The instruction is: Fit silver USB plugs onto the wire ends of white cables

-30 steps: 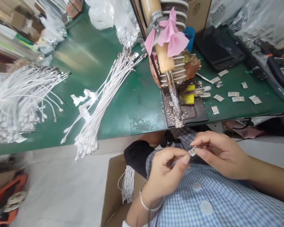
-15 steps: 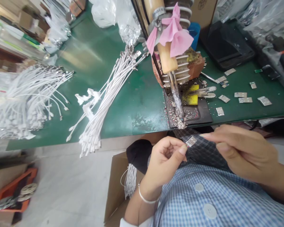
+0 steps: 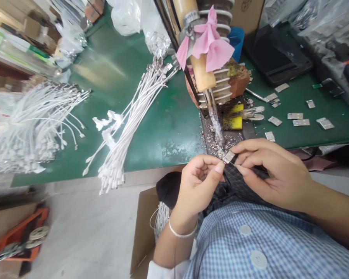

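Observation:
My left hand [image 3: 200,180] pinches a small silver USB connector [image 3: 228,156] between thumb and forefinger, just past the table's front edge. Close on its right is my right hand [image 3: 273,170], thumb and forefinger apart around the connector's far end. The forefinger tip meets or nearly meets the metal; contact is hard to make out. A fine dark line, perhaps a wire, shows by the right thumb tip. Right above the connector points the blackened tip of a soldering iron [image 3: 216,124], its wooden handle clamped at a slant with pink cloth [image 3: 212,46] tied on.
Loose USB connectors [image 3: 301,122] lie scattered at right near a black phone-like device [image 3: 279,54]. A yellow sponge [image 3: 234,118] sits on a solder-littered dark plate. Bundles of white cables [image 3: 136,112] lie left; a cardboard box [image 3: 142,232] holding more stands below the table.
My right hand has moved left and up to the connector, its thumb and forefinger now beside it. My left hand has raised the connector slightly toward the iron's tip.

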Available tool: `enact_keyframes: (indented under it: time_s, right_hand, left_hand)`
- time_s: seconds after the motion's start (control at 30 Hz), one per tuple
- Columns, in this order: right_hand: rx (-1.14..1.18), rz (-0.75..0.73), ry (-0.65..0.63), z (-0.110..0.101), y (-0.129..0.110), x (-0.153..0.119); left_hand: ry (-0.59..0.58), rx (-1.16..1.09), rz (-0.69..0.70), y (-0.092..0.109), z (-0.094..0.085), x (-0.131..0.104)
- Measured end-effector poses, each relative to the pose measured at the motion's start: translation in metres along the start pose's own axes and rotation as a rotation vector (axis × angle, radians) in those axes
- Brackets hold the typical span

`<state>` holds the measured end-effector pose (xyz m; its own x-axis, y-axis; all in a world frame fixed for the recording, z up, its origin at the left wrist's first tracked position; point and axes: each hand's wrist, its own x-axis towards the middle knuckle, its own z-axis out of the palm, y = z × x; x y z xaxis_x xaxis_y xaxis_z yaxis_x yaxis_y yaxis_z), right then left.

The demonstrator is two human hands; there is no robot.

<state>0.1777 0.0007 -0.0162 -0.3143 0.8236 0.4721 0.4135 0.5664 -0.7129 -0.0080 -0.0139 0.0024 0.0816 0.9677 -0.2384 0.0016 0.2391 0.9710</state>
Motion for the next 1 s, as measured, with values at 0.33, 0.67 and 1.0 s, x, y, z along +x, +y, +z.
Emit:
enact_keyframes:
  time_s: [0.33, 0.67, 1.0]
  right_hand:
    - [0.006, 0.011, 0.025, -0.002, 0.003, 0.007]
    - [0.001, -0.014, 0.038, -0.001, 0.000, 0.016]
    - [0.011, -0.074, 0.086, 0.001, 0.002, 0.021]
  left_hand:
    - [0.001, 0.042, 0.079, 0.004, 0.001, 0.008]
    - [0.024, 0.035, 0.098, 0.007, 0.003, 0.006]
    - [-0.004, -0.008, 0.101, 0.009, 0.004, 0.008]
